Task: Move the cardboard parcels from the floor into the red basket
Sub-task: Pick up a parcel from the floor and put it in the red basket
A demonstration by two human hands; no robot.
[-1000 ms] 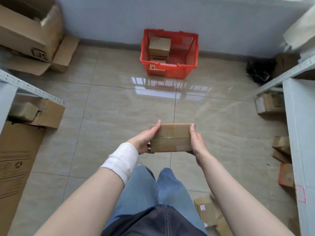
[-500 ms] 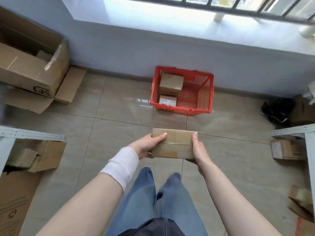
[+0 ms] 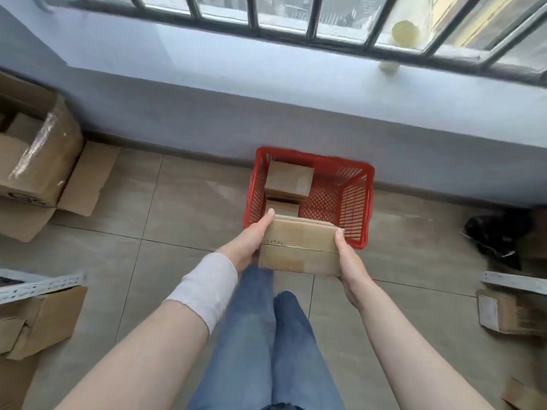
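I hold a flat brown cardboard parcel (image 3: 299,245) between both hands, just in front of the near rim of the red basket (image 3: 359,202). My left hand (image 3: 247,242) grips its left end, thumb on top. My right hand (image 3: 349,261) grips its right end. The basket stands on the tiled floor against the wall under the window. Two cardboard parcels lie in its left half, one (image 3: 288,180) on top of another (image 3: 281,208). The basket's right half shows bare red mesh.
A large open carton (image 3: 35,161) stands at the far left with flattened cardboard beside it. Metal shelf rails with boxes flank me, left (image 3: 38,287) and right (image 3: 515,281). A small parcel (image 3: 503,313) lies on the floor at right, behind it a black bag (image 3: 497,238).
I have walked toward the basket, which now sits much closer, right beyond the parcel. Both hands keep the same hold on the parcel.
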